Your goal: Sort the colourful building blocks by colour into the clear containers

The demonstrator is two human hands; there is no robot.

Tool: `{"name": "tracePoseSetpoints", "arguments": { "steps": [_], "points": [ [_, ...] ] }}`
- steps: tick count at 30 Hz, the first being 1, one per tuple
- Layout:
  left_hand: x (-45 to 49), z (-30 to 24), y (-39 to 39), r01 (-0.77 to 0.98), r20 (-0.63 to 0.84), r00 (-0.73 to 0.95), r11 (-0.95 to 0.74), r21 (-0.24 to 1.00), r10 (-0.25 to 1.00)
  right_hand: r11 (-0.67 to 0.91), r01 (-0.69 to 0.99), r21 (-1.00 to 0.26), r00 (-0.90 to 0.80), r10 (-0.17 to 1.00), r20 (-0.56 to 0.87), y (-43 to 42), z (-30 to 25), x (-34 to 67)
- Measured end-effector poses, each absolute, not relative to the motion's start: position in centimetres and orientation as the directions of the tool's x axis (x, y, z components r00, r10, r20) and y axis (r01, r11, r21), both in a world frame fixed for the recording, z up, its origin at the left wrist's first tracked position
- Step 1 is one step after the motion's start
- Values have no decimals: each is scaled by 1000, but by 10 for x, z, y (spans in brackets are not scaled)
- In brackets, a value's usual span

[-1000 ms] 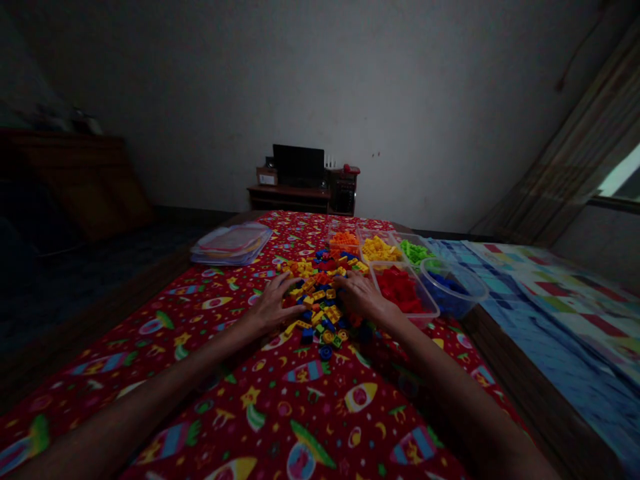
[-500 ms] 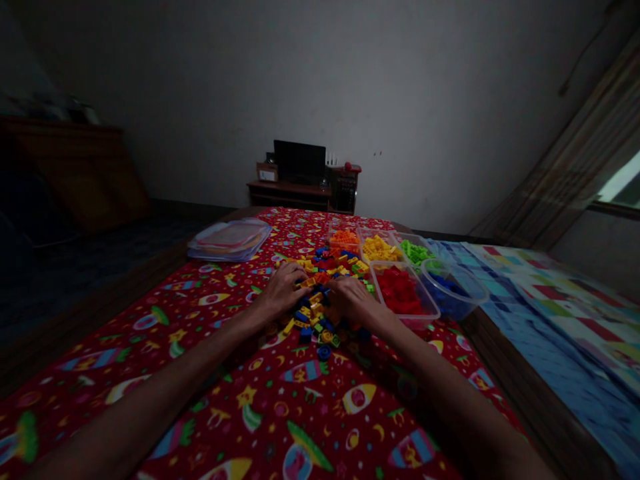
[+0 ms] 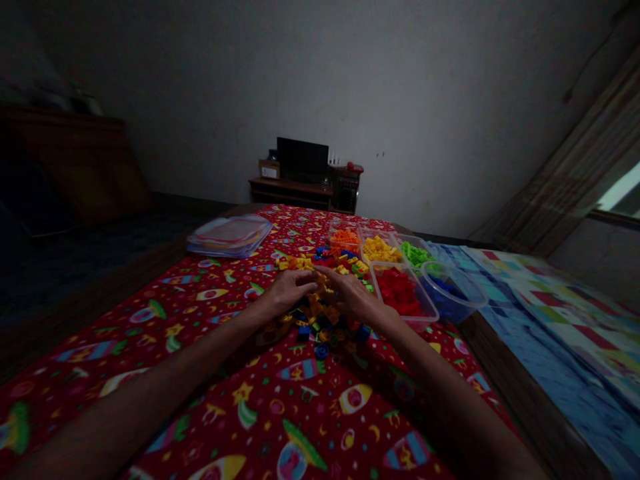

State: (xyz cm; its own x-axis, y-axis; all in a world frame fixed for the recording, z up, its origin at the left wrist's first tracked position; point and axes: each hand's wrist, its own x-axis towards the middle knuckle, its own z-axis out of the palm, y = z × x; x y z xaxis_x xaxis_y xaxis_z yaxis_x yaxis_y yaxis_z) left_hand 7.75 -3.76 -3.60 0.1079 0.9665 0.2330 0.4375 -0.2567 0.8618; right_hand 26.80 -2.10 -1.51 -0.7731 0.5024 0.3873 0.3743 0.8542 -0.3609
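Note:
A heap of small mixed-colour toy bricks [image 3: 325,267] lies on a red patterned cloth [image 3: 280,413]. My left hand [image 3: 287,291] and my right hand [image 3: 353,297] rest on the near part of the heap, fingertips almost meeting over it, fingers curled around the bricks between them. Whether either hand actually grips a brick is hidden. Just right of my right hand stands a clear tub of red bricks [image 3: 403,293].
Behind the heap stand tubs of orange bricks [image 3: 344,239], yellow bricks [image 3: 380,249] and green bricks [image 3: 415,252], and a round tub of blue bricks [image 3: 450,290]. Stacked clear lids [image 3: 230,235] lie far left. A blue patterned cloth [image 3: 550,313] covers the right side.
Both hands have slid inward across the heap, from its outer sides until their fingertips nearly meet, pushing bricks together. The camera tilted slightly.

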Motion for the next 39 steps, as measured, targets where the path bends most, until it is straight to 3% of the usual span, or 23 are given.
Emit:
{"name": "tracePoseSetpoints", "arguments": {
  "steps": [5,9,17,24,29,36,39],
  "points": [
    [80,-35,-39,298,107,35,-113,948,994,843,359,-401,-784,506,361,-22,-14,264],
    [80,-36,-40,300,135,78,-152,942,988,835,382,-396,-756,529,385,-22,-16,264],
    [67,-33,-38,621,319,119,-321,715,940,740,593,-317,-638,672,376,1,-1,299],
    [64,-29,-41,710,340,153,-342,615,928,436,869,-235,-279,823,495,76,32,335],
    [66,-33,-40,752,374,254,-425,503,892,433,820,-374,-154,796,585,76,25,338],
    [61,-64,-44,713,411,483,-619,329,774,594,629,-502,-309,783,539,30,29,319],
    [62,-68,-47,710,464,480,-641,294,745,646,592,-482,-500,763,410,5,36,300]
  ]
}}
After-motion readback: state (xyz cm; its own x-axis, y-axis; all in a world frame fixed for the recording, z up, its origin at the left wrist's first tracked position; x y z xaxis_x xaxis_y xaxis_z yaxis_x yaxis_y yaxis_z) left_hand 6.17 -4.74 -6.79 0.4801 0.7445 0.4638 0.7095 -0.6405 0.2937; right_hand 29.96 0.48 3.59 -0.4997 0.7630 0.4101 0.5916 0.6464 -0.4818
